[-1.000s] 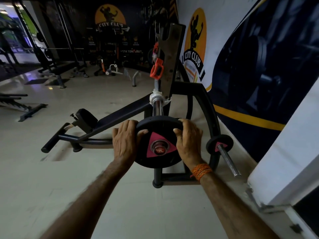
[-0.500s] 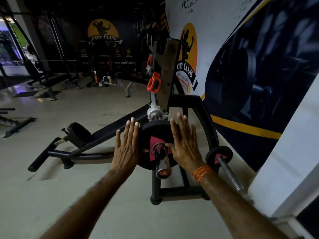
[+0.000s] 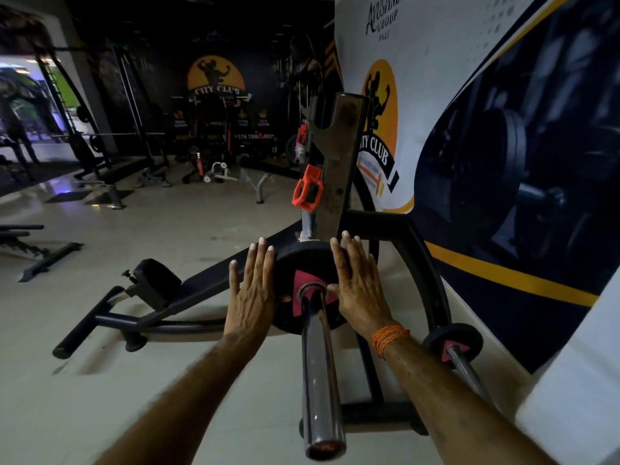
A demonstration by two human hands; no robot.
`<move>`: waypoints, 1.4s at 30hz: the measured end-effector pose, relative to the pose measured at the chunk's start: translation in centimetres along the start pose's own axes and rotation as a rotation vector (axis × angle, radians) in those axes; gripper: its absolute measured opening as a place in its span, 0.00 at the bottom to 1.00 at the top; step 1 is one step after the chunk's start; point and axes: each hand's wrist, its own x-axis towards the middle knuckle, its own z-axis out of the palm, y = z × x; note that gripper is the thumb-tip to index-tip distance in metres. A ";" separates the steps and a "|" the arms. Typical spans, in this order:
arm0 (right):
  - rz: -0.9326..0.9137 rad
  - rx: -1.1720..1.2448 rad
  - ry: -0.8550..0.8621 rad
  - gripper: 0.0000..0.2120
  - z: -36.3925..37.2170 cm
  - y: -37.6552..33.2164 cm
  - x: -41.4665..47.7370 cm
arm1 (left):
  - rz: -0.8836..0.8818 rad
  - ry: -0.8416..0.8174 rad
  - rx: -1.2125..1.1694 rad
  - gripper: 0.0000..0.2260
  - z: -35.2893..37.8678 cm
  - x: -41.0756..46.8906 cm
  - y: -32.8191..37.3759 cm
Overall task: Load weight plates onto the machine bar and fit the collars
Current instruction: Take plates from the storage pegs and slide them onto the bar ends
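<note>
A black weight plate (image 3: pixel 302 260) with a pink triangle around its hole sits far along the chrome bar sleeve (image 3: pixel 318 370), which points toward me. My left hand (image 3: pixel 251 293) lies flat against the plate's left face, fingers straight and apart. Against the right face my right hand (image 3: pixel 359 283) is pressed flat the same way, an orange thread band on its wrist. Neither hand grips anything. An orange collar (image 3: pixel 307 191) is clipped on the bar beyond the rack upright (image 3: pixel 339 169).
A smaller black plate (image 3: pixel 451 342) sits on a thin peg low at the right by the wall mural. The black machine frame (image 3: pixel 426 286) and bench (image 3: pixel 157 286) spread across the pale floor. Racks and other machines stand at the far left.
Both hands let go of the plate's rim and went flat. The plate slid away from me along the sleeve, so much more bare chrome bar now shows in front of it.
</note>
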 end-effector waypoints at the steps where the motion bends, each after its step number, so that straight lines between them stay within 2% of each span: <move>1: -0.001 0.010 -0.001 0.48 0.4 0.4 0.7 | -0.008 -0.006 0.000 0.54 0.4 0.8 -0.1; 7: -0.003 0.041 -0.004 0.48 2.5 2.1 3.9 | -0.041 0.001 -0.007 0.51 2.1 4.4 -0.5; 14: 0.007 0.073 0.034 0.49 3.8 2.7 5.2 | -0.082 -0.030 -0.032 0.57 3.4 6.2 -0.8; 18: 0.028 0.057 0.031 0.51 3.8 2.4 5.0 | -0.121 -0.034 -0.064 0.54 3.2 6.1 -0.3; 23: 0.070 0.013 -0.100 0.49 1.9 1.7 4.7 | -0.140 -0.116 -0.142 0.47 0.9 5.3 0.5; 29: 0.096 0.019 -0.151 0.41 -2.4 -1.1 -0.1 | -0.103 -0.086 -0.210 0.42 -3.3 0.1 2.8; 35: 0.141 0.088 -0.033 0.33 -7.0 -4.0 -7.7 | -0.116 -0.037 -0.305 0.37 -6.1 -8.5 4.7; 42: 0.116 0.127 0.102 0.29 -10.3 -6.5 -16.9 | -0.108 0.039 -0.330 0.34 -10.6 -17.8 7.7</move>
